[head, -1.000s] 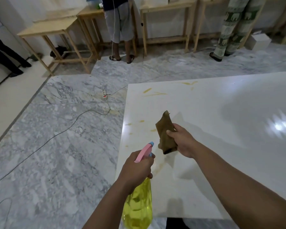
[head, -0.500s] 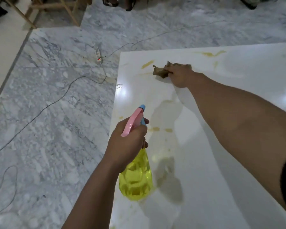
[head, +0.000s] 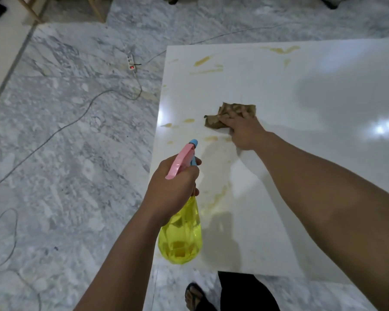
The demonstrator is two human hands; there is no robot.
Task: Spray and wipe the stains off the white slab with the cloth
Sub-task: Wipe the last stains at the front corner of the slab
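The white slab (head: 301, 176) lies flat just above a grey marble floor (head: 65, 153), its near edge by the person's foot (head: 194, 297) in a dark sandal. Yellow-brown stains mark its surface: streaks near the far left corner (head: 202, 60), another streak along the far edge (head: 282, 50), small spots by the left edge (head: 189, 120), and a long faint smear (head: 220, 194) running toward the near side.

The right hand (head: 243, 131) rests on the slab with its palm down. Its fingers (head: 230, 114) lie spread and fairly straight on top of a crumpled brown cloth (head: 213, 122), pressing it flat against the slab. The cloth sits in the left half of the slab, just beyond a stain (head: 210, 138) and to the right of the spots by the left edge. Part of the cloth sticks out past the fingertips, toward the far side and toward the left.

The left hand (head: 173, 187) holds a spray bottle (head: 180, 234) above the slab's left edge. Its fingers are curled tight around the neck of the bottle, just under the pink trigger head (head: 181, 162) with its blue nozzle (head: 193, 143), which points away toward the far side. The yellow see-through body hangs below the hand, with a little liquid at the bottom.

On the floor to the left, a power strip (head: 130, 62) with a red light lies near the slab's far corner, and a thin cable (head: 54, 133) trails from it across the marble. Wooden legs (head: 97, 10) stand at the top edge.
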